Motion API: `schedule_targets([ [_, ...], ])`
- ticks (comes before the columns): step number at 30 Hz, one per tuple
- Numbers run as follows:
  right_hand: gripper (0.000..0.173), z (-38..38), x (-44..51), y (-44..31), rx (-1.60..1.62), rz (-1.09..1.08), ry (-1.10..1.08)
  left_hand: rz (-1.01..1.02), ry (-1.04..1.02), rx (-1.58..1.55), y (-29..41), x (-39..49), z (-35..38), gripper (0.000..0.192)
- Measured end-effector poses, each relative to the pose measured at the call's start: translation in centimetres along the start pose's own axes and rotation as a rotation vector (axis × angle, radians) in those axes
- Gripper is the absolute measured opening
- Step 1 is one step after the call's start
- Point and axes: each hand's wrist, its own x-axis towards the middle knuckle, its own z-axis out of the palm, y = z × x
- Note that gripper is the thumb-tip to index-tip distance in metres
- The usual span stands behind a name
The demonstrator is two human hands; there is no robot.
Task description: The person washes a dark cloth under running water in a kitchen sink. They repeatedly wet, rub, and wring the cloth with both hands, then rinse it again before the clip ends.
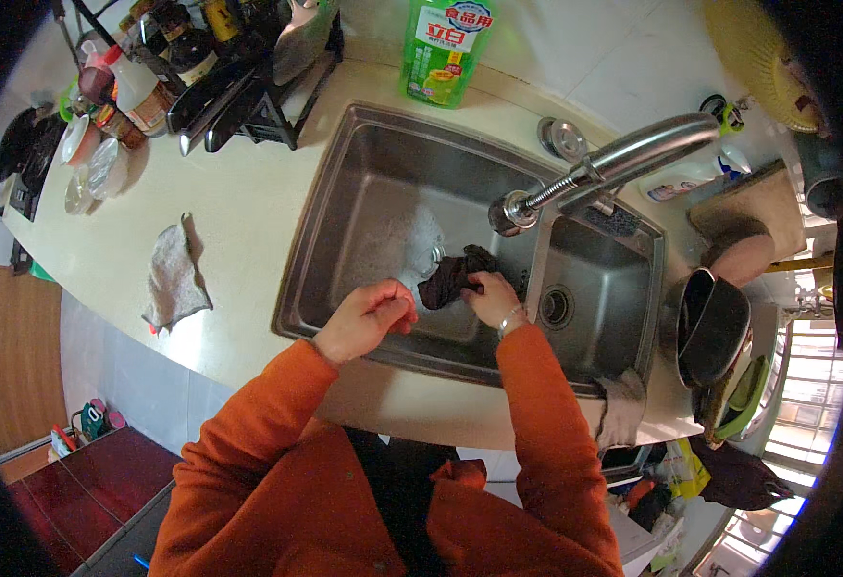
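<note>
My right hand point(492, 299) pinches the near right edge of a bunched dark brown cloth point(450, 278) inside the large basin of the stainless steel sink point(371, 155). The cloth lies crumpled beside the basin's drain point(432, 258), where white suds point(421, 231) have gathered. To the left, my left hand point(367, 317) hovers over the basin's near side, apart from the cloth. Its fingers are curled in with the thumb against them, and nothing shows in it. Above the divider hangs the spray head of the chrome faucet point(511, 214).
The small basin point(594, 281) is on the right, with a grey cloth point(620, 407) over its front rim. Behind the sink stands a green dish soap bottle point(443, 54). A grey rag point(176, 278) lies on the left counter, near a knife rack point(270, 108). Pans point(713, 328) stand at right.
</note>
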Motion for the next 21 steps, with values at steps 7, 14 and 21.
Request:
schedule_targets([
  [7,0.044,4.2,6.0,1.7,-0.300,0.175,-0.117,-0.195,0.232,-0.237,-0.7,1.9,-0.2,0.018],
  [14,0.026,-0.3,2.9,-0.8,0.256,-0.137,0.161,-0.495,0.555,-0.303,-3.0,6.6,2.7,0.039],
  [21,0.026,-7.8,-2.8,0.2,0.696,-0.499,0.061,-0.221,0.500,-0.683,-6.2,11.1,6.1,0.042],
])
